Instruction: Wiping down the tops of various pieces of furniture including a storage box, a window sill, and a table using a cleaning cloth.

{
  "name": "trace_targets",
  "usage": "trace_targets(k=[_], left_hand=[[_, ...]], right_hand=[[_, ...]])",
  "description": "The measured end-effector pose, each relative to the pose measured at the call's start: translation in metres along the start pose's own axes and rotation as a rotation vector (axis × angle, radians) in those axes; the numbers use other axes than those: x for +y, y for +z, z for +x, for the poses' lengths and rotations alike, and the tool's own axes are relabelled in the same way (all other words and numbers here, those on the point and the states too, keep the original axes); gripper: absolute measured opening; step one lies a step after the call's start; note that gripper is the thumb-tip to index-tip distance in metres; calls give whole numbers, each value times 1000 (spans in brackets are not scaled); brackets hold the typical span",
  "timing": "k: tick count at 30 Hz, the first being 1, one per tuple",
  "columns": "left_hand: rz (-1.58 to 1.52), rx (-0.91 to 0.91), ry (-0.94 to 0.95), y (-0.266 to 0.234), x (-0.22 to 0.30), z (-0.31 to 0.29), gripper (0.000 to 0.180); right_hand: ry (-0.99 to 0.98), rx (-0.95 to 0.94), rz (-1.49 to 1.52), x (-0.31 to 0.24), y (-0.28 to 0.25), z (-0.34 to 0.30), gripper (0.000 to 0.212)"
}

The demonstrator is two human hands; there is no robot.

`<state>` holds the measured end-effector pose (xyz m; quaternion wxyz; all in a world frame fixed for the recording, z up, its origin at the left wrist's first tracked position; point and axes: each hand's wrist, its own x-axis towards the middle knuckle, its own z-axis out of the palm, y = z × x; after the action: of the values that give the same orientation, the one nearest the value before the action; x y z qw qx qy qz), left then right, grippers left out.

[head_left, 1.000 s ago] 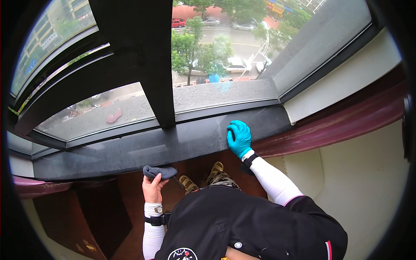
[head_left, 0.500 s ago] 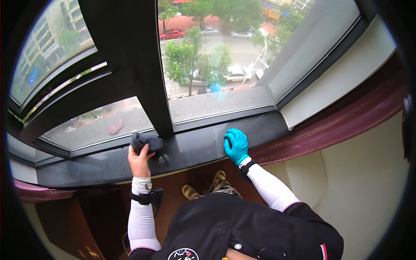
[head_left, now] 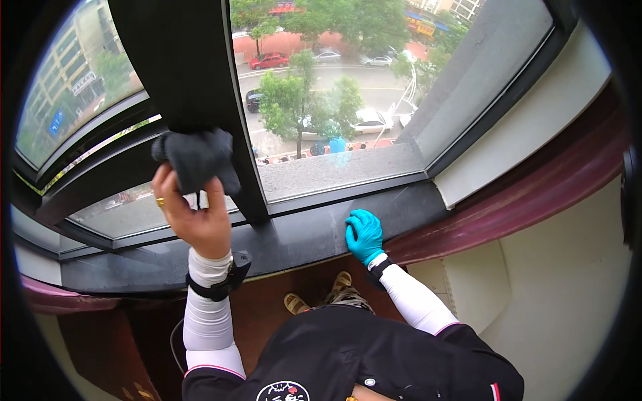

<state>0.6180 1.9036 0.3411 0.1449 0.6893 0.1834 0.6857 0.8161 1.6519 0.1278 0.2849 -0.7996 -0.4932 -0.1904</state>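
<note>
- The window (head_left: 334,87) is the biggest thing here. Through it I see a road (head_left: 374,77), trees (head_left: 287,100) and cars (head_left: 269,61).
- A wide dark post (head_left: 175,60) stands beside the big glass, on its left.
- A dark red curtain (head_left: 521,207) hangs on the right.
- The dark sill (head_left: 297,234) runs along under the window.
- The person wears a black shirt (head_left: 381,351) and long white sleeves (head_left: 210,321).
- Two tan sandals (head_left: 295,303) are down on the brown floor (head_left: 267,321).
- The gray cloth (head_left: 200,159) is up in front of the post, above the sill. I can't tell if it touches the post.
- The bare left hand (head_left: 199,222) has its grip pinching the cloth between thumb and fingers.
- The right hand (head_left: 366,237), in a blue-green glove, rests at the sill with bent fingers. I can't tell if that grip is pressed together.
- A tiny gold ring (head_left: 160,202) is on a left finger.
</note>
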Motion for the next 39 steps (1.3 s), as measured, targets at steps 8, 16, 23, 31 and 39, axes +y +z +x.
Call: trace_targets(k=[8,16,23,31,39], left_hand=[[94,-473,-495,-12,-60,-143,38],[-127,-202,-293,-19,-12,-68,37],[112,14,307,2,19,71,34],[403,-288,227,-15,-13,-23,32],[332,-791,-240,-33,-73,-171,37]], right_hand=[[-17,22,-11,-3,-1,1,16],[-10,12,-22,1,2,-3,16],[-2,7,-30,2,2,-4,15],[-21,17,-16,-4,-1,1,15],[-3,-12,-6,0,-2,-1,17]])
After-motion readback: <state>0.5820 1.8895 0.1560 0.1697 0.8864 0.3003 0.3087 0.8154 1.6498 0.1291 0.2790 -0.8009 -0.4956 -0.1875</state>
